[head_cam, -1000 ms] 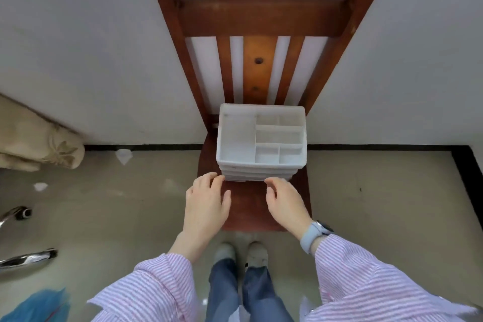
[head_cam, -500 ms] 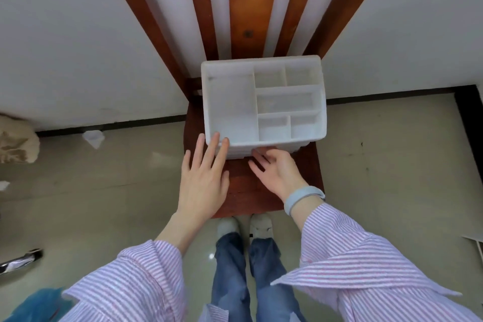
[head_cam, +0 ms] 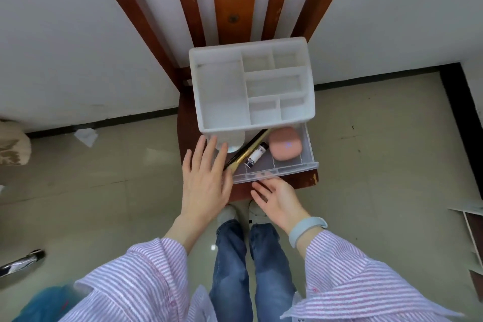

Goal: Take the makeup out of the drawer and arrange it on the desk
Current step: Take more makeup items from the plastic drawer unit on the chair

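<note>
A wooden chair (head_cam: 198, 123) stands against a white wall, its slatted back rising to the top of the view and its dark seat showing around and below a white plastic organizer (head_cam: 251, 91). The organizer sits on the seat; its top is split into one large compartment on the left and five smaller ones on the right. From its base a clear drawer (head_cam: 285, 167) is pulled out toward the person, its front edge near the front edge of the seat.

The makeup lies in that open drawer. A pink rounded case (head_cam: 285, 147) sits on the right side, partly under the organizer's front rim. A long black and gold brush (head_cam: 247, 150) lies diagonally to its left, and a small black and white tube (head_cam: 256, 158) lies just beside the brush, between it and the pink case.

The left hand (head_cam: 205, 183) is flat with straight fingers, released, its fingertips reaching over the drawer's left end and close to the brush's gold end; whether it touches the brush I cannot tell. The right hand (head_cam: 277, 198) is relaxed and palm up just below the drawer front, grasping nothing. A grey band (head_cam: 307, 230) circles the right wrist, and both arms wear pink striped sleeves (head_cam: 136, 282).
</note>
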`<state>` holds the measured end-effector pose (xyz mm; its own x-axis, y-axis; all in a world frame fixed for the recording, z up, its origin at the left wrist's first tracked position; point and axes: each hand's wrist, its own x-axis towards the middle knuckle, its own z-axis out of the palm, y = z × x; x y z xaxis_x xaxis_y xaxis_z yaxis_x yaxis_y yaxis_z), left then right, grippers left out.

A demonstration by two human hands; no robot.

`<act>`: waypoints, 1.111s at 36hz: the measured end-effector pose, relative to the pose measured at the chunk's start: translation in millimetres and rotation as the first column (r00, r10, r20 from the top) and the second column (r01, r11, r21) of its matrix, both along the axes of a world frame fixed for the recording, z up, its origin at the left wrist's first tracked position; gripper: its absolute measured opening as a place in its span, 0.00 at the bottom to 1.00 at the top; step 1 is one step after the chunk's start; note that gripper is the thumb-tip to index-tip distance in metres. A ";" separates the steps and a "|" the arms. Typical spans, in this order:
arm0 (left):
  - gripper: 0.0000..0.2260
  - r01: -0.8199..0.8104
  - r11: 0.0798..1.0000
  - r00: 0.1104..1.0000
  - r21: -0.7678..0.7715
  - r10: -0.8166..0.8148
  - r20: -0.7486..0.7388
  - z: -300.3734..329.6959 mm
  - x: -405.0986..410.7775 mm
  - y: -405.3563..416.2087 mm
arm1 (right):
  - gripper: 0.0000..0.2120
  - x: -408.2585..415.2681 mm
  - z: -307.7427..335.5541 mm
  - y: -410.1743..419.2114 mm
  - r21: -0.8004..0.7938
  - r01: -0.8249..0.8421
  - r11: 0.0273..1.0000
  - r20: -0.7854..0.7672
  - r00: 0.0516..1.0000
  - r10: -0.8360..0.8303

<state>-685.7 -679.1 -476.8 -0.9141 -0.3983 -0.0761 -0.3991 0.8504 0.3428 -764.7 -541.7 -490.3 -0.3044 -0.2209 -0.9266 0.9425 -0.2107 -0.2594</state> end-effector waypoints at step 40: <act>0.11 0.091 0.977 0.983 -0.194 -0.119 -0.140 -37.0 33.8 23.2 | 0.14 -76.4 -8.6 -35.5 0.943 0.203 -0.265 0.298 -0.871 0.391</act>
